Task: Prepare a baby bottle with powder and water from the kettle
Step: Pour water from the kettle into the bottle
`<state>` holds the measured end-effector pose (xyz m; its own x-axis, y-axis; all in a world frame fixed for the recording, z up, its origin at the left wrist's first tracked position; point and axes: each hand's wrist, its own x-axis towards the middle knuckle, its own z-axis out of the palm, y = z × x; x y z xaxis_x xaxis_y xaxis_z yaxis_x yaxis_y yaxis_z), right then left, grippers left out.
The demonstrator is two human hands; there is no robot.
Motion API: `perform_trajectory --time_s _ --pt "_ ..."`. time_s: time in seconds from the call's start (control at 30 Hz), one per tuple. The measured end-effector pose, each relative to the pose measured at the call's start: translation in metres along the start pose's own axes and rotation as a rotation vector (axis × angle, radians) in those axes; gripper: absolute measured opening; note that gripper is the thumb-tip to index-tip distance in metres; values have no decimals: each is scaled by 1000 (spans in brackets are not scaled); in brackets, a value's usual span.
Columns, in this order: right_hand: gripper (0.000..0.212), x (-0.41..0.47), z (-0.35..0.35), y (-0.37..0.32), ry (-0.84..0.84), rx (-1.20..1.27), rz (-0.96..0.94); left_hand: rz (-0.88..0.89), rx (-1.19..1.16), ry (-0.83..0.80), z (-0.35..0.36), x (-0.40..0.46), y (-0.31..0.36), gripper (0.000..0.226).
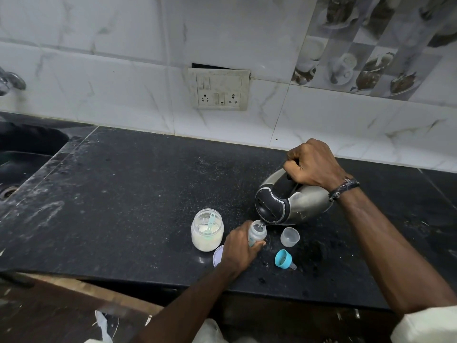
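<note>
Now kettle (294, 204), gripped by right hand (312, 164), is tipped into baby bottle (257, 232), clasped by left hand (238, 248), nr counter's (123, 181) front edge; powder seemingly added, teat cap (284, 259) still off.

Counter (148, 194): powder jar (207, 230) near front edge, scoop (211, 221) inside; lid (218, 256) before it; bottle (257, 232) right of jar; kettle (291, 201) behind-right, tilted over bottle; cap (289, 236) and teat ring (284, 259) right of bottle.

- Left of the left hand's fingers (259, 243), the open powder jar (207, 230) and its lid (218, 254) block the way.
- Right of them, the clear cap (289, 236) and teal nipple ring (284, 259) crowd the counter (138, 184).
- Above them hangs the tilted kettle (291, 201).
- Farther left, the counter lies open up to the sink (24, 154).
</note>
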<state>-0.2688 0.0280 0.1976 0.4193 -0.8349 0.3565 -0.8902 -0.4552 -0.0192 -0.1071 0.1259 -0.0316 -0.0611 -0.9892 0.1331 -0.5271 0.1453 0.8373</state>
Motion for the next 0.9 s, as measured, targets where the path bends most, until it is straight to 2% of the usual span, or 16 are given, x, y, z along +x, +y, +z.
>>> perform_trajectory --time_s 0.17,0.37,0.9 --pt "38 -1 0 0 -4 -2 15 2 -5 -4 0 0 0 48" --pt "30 -2 -3 -4 22 -18 -32 -19 -18 -17 -1 0 1 49" --pt "33 -3 -3 -3 25 -17 -42 -17 -15 -34 -2 0 0 48"
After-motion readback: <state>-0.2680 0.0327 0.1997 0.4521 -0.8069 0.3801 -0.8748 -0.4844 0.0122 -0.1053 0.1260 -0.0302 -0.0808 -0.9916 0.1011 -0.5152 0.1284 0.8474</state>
